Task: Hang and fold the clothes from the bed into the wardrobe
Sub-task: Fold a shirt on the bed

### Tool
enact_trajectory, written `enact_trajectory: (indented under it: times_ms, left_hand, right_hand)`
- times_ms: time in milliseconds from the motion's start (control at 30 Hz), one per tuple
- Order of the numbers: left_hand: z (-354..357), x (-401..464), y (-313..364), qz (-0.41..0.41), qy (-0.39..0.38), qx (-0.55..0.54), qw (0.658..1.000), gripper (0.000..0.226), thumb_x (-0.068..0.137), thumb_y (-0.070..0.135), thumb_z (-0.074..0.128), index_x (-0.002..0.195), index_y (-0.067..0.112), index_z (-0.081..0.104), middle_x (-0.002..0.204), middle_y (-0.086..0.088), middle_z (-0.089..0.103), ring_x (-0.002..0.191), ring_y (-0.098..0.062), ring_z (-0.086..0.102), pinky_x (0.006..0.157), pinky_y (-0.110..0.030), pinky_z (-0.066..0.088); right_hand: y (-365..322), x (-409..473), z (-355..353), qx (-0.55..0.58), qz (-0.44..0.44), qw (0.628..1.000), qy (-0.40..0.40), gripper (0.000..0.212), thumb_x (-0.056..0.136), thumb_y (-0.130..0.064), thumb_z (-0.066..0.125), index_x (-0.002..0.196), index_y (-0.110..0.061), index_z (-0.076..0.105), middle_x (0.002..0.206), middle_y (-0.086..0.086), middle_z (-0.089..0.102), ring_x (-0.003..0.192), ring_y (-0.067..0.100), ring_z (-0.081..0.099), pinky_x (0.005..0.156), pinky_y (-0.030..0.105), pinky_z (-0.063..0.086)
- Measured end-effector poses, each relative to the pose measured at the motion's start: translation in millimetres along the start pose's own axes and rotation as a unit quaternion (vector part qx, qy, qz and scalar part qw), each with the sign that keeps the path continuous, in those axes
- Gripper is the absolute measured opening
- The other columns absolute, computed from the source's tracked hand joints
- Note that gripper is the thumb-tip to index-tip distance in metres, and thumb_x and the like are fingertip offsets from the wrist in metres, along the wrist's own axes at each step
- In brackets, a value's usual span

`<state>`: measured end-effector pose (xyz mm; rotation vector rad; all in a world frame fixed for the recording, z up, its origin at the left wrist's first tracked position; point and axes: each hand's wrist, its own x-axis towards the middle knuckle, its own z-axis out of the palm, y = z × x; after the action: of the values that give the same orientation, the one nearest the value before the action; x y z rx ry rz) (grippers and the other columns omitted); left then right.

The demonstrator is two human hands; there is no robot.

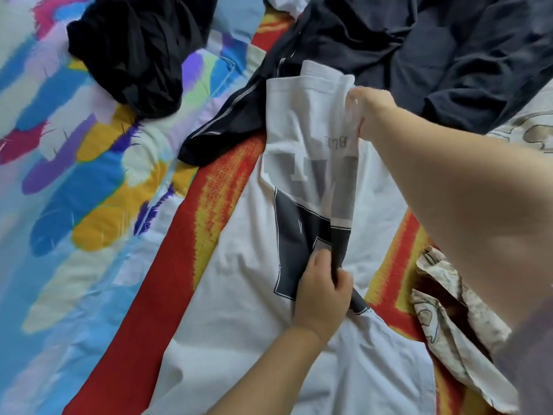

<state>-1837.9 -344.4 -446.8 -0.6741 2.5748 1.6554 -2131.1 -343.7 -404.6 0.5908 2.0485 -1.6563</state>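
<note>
A white T-shirt [239,265] with a large dark block print lies spread on the bed, its right-hand side turned over along a lengthwise fold. The right hand [371,110] pinches the far end of that folded edge, fingers curled round the cloth; the left hand [321,292] grips the near end of the same edge, thumb and fingers closed on the fabric at the printed area. Surrounding items: a crumpled black garment [134,52] lies well apart at the upper left; a black piece with white stitching [227,121] touches the shirt's far left corner and runs partly beneath it; a heap of dark navy clothing [449,55] lies just beyond the shirt's far end, close to the right hand; a cream patterned cloth [449,322] lies bunched at the right, beside the shirt and under the right forearm. The supporting surface is a bedspread [74,175] printed with blue, yellow, purple and red brush-stroke shapes. Uncovered bedspread extends to the left of the shirt; no edge of the bed is in view.
</note>
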Motion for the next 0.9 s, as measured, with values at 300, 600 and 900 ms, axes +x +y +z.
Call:
enact_trajectory:
  times_ms: [300,600,900]
  left_hand:
    - [-12.7,-18.0,20.5,-0.022,0.029,-0.112,0.993,0.007,0.08,0.017,0.044,0.073,0.019,0.043,0.065,0.004,0.041,0.06,-0.017,0.037,0.06,-0.031,0.037]
    - [15.5,-28.9,13.6,0.045,-0.24,0.206,0.947,0.048,0.096,0.044,0.046,0.138,0.02,0.043,0.13,0.001,0.047,0.121,-0.018,0.044,0.097,-0.032,0.037]
    - [-98.8,-79.3,-27.3,0.027,0.028,0.226,0.973,0.047,0.08,0.009,0.06,0.125,-0.002,0.056,0.119,-0.021,0.057,0.113,-0.036,0.054,0.096,-0.044,0.043]
  right_hand:
    - [-58.3,-22.2,-36.0,-0.264,-0.278,0.922,0.064,0.027,0.081,-0.013,0.047,0.084,-0.02,0.073,0.072,-0.009,0.062,0.06,0.0,0.057,0.06,0.02,0.049]
    - [24.6,-16.7,-119.4,-0.454,-0.121,0.878,0.092,0.053,0.092,-0.028,0.055,0.139,-0.01,0.039,0.138,0.022,0.04,0.126,0.038,0.04,0.101,0.038,0.034]
    - [170.8,-209.8,-113.6,-0.348,-0.265,0.898,-0.056,0.054,0.09,-0.012,0.061,0.139,-0.003,0.04,0.133,0.01,0.046,0.125,0.028,0.045,0.106,0.028,0.032]
